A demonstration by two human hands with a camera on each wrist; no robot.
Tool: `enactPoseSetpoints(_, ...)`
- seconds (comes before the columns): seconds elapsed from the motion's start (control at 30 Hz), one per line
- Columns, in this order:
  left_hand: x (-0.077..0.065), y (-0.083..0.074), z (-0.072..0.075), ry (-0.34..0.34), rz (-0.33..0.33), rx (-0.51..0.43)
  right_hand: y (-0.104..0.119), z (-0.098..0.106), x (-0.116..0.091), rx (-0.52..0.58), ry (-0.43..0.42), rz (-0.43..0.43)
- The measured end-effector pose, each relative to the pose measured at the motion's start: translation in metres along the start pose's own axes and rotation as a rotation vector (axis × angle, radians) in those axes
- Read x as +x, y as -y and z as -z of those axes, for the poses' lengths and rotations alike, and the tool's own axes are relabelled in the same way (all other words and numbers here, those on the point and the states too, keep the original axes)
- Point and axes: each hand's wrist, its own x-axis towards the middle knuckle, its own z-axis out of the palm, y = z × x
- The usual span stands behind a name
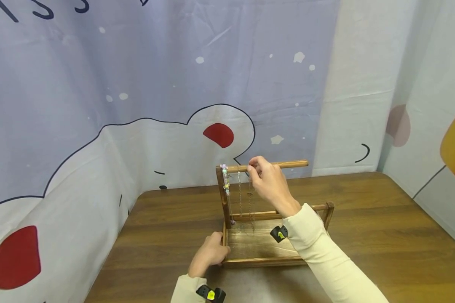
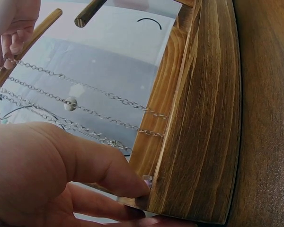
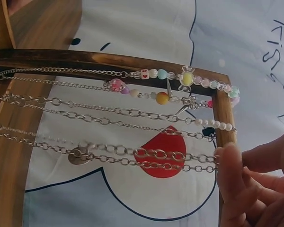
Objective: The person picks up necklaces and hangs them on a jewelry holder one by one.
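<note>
A wooden jewelry stand (image 1: 265,262) has a tray base and a raised bar (image 1: 295,163). My left hand (image 1: 211,251) grips the tray's near left corner, thumb over the wall. Up at the bar, my right hand (image 1: 271,183) pinches a silver chain necklace (image 3: 177,165) with a round pendant (image 3: 79,155). In the right wrist view its links end at the fingertips, against the bar. Beside it on the bar hangs a chain necklace with white pearls (image 3: 213,124). Nearest the upright is a pastel beaded necklace (image 3: 203,81). The chains' lower ends dangle over the tray.
The stand rests on a brown wooden table (image 1: 167,227). A lower rail (image 1: 320,207) runs along the tray's right side on a short post (image 1: 329,212). Behind the table hangs a printed cloth (image 1: 155,75), close to its back edge.
</note>
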Motion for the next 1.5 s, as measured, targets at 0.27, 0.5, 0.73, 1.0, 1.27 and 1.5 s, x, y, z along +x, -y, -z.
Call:
enactPoseSetpoints(0.27, 0.000, 0.001, 0.001, 0.015, 0.004, -0.012, -0.011, -0.001, -0.014, 0.092, 0.010, 0.035)
enactPoseSetpoints(0.5, 0.003, 0.003, 0.000, 0.018, 0.011, 0.006, -0.023, -0.003, -0.036, 0.246, -0.053, 0.019)
enactPoseSetpoints(0.73, 0.004, 0.002, -0.002, 0.030, 0.025, 0.021, -0.024, -0.006, -0.067, 0.381, 0.000, -0.037)
enactPoseSetpoints(1.0, 0.003, 0.001, -0.005, 0.030, 0.025, 0.025, -0.019, -0.012, -0.099, 0.395, 0.151, -0.002)
enactPoseSetpoints(1.27, 0.003, 0.003, -0.003, 0.014, 0.000, 0.018, -0.059, -0.022, -0.109, 0.290, 0.391, -0.060)
enactPoseSetpoints(1.5, 0.001, 0.000, 0.000, 0.015, -0.001, 0.007, -0.092, -0.006, -0.109, 0.079, 0.578, -0.052)
